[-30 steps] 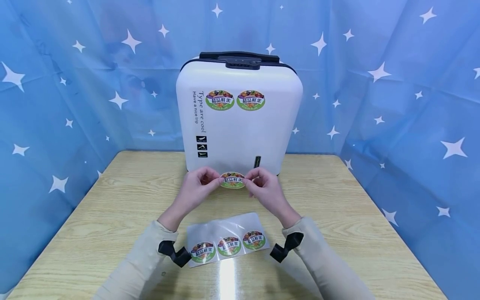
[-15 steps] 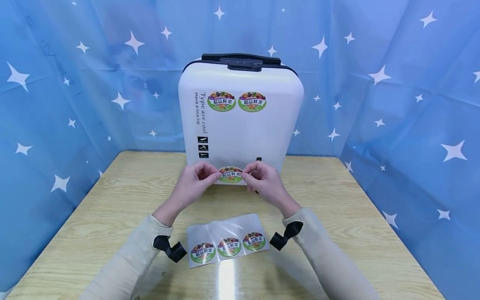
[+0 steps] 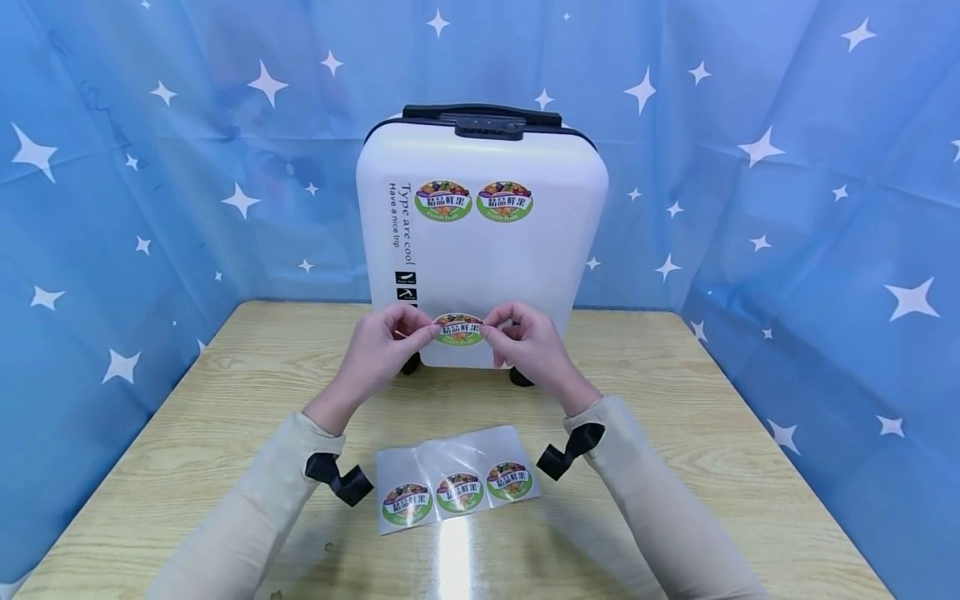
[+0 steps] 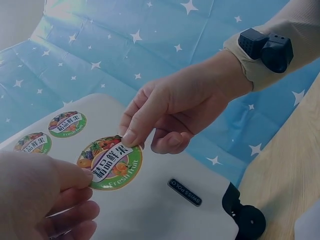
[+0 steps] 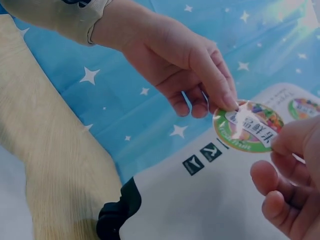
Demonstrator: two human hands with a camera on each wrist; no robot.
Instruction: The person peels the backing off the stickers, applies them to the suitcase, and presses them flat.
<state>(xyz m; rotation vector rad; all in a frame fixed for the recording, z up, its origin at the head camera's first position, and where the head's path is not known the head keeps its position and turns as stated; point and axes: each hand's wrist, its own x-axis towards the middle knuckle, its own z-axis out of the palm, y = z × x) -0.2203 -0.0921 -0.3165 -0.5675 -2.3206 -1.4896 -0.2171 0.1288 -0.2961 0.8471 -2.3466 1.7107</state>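
An oval fruit sticker (image 3: 459, 330) is stretched between both hands, in front of the lower part of a white suitcase (image 3: 487, 258). My left hand (image 3: 384, 343) pinches its left edge between thumb and fingers. At the right edge, my right hand (image 3: 534, 346) pinches it the same way. The sticker's printed face, with fruit and a green border, shows in the left wrist view, (image 4: 112, 162) where both thumbs lie on its ends. Two matching stickers, one of them the left sticker (image 3: 443, 201), sit side by side high on the suitcase front.
A backing sheet (image 3: 442, 454) with three more oval stickers along its near side lies on the wooden table (image 3: 660, 433). The suitcase stands upright on small black wheels (image 3: 521, 377). A blue star-patterned curtain (image 3: 750, 83) surrounds the table's back and sides.
Both hands have moved up and forward with the sticker, from the suitcase's bottom edge to over its lower front. The backing sheet stays in place.
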